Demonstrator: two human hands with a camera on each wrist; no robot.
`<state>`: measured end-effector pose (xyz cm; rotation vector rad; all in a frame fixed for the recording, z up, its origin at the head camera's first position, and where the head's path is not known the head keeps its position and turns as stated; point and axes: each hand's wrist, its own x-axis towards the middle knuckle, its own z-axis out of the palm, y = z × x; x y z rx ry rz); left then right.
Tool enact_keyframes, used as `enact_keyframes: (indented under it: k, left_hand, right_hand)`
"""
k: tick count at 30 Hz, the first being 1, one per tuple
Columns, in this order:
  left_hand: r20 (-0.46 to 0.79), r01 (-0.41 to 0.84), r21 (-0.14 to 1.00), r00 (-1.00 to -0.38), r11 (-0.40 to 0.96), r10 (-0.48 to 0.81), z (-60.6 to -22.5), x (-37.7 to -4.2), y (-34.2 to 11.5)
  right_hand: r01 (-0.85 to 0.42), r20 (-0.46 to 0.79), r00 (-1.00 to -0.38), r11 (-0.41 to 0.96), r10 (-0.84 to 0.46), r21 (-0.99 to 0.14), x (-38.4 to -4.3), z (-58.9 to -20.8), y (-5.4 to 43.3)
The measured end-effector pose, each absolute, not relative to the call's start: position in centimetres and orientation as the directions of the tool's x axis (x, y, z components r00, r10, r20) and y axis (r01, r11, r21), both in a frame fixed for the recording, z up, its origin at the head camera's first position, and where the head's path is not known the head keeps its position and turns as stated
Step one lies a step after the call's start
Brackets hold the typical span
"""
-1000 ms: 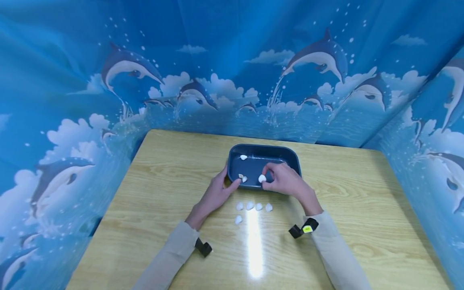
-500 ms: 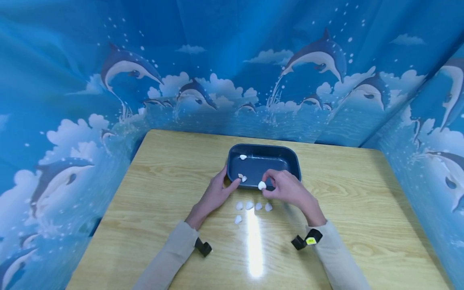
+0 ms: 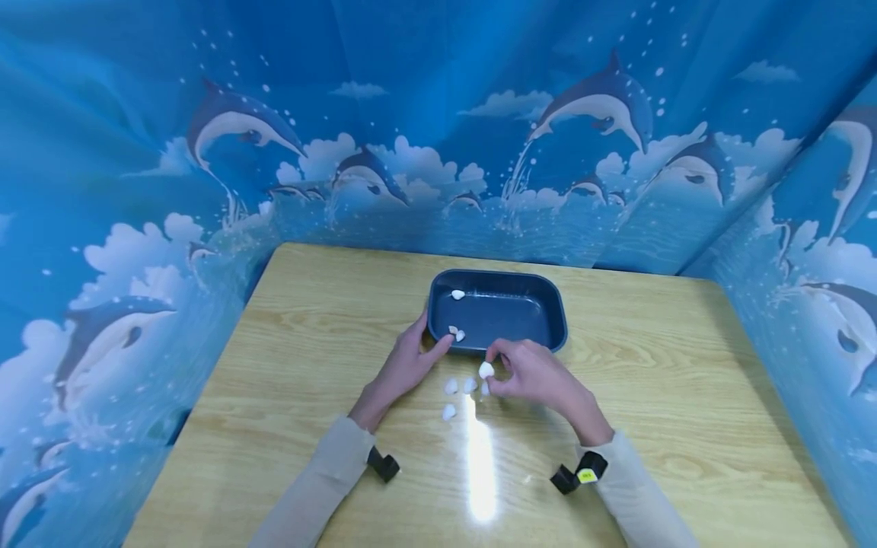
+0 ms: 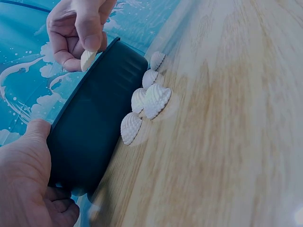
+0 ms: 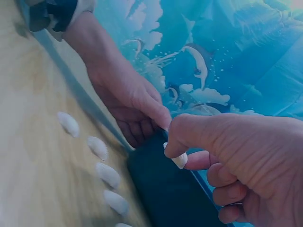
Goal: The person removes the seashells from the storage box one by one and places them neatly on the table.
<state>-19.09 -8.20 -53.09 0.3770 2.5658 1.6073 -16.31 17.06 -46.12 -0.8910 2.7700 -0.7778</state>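
My right hand [image 3: 534,374] pinches a white seashell [image 3: 486,370] between thumb and fingertips, just in front of the dark blue rectangular tray [image 3: 510,316]. The right wrist view shows the ribbed held shell [image 5: 180,160] edge-on. With my left hand [image 3: 406,364] I grip the tray's left end, the thumb at its rim and the fingers curled under its outer side. Inside the tray lie a shell [image 3: 457,294] at the back left and a small cluster of shells [image 3: 460,336] by my left thumb.
Several white shells [image 4: 131,127] lie on the wooden table [image 3: 329,304] along the tray's near side. One shell [image 3: 448,412] sits closer to me than the row. A blue dolphin-print curtain [image 3: 425,114] surrounds the table's back and sides.
My right hand has moved from over the tray toward me, past its near rim, still pinching the shell. It now covers part of the row of shells. My left hand stays on the tray.
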Motion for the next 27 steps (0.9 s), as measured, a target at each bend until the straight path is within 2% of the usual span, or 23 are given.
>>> enact_keyframes:
  k: [12, 20, 27]
  left_hand:
    - [0.035, 0.143, 0.888, -0.969, 0.436, 0.246, -53.0, -19.2, -8.2]
    - [0.037, 0.143, 0.887, -0.970, 0.439, 0.241, -53.0, -19.1, -8.2]
    - [0.036, 0.142, 0.891, -0.969, 0.432, 0.244, -53.0, -19.1, -8.2]
  right_hand:
    - [-0.543, -0.002, -0.770, 0.656, -0.639, -0.524, -14.2, -48.6, 15.8]
    - [-0.584, -0.014, -0.743, 0.657, -0.670, -0.477, -13.5, -49.9, 15.1]
    - [-0.578, -0.046, -0.746, 0.680, -0.665, -0.451, -13.2, -50.3, 15.0]
